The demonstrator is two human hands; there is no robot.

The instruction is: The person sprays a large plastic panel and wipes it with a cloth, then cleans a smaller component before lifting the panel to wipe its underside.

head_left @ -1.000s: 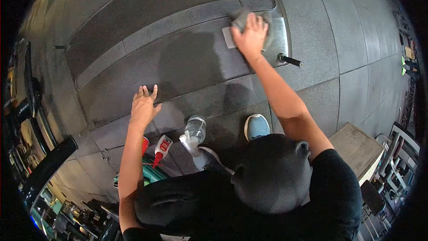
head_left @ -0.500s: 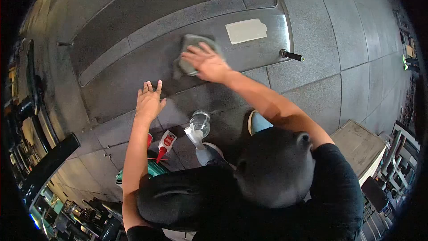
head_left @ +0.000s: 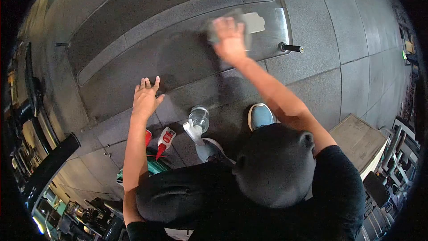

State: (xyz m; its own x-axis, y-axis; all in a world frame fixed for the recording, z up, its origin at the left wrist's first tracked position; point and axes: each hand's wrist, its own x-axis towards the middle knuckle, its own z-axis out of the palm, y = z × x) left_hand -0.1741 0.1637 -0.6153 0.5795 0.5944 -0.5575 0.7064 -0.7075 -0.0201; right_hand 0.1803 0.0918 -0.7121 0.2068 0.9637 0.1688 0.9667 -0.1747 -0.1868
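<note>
A person in black clothing works over a broad dark panel (head_left: 174,60) on a gray tiled floor (head_left: 307,22), a gray cloth (head_left: 248,38) spread flat under the right hand (head_left: 230,42). That hand lies open, palm down and fingers extended, over the cloth rather than closed around it; both are blurred at the edges. The cloth sits toward the right half of the panel, overlapping the left part of a pale label (head_left: 255,22). The left hand (head_left: 147,99) is open too, fingers spread and holding nothing, its fingertips over the panel's near edge; whether they press on the surface cannot be told.

Beyond the cloth, a long curved strip (head_left: 178,21) runs along the panel, while a black handle (head_left: 294,48) juts from its right end. Nearer the person, a clear spray bottle (head_left: 199,117) with a white head stands beside one gray shoe (head_left: 206,150), and a blue shoe (head_left: 261,117) shows to its right. A white bottle with a red nozzle (head_left: 166,138) lies near the left forearm, next to a partly hidden red item (head_left: 148,137) and a green container (head_left: 157,166).
</note>
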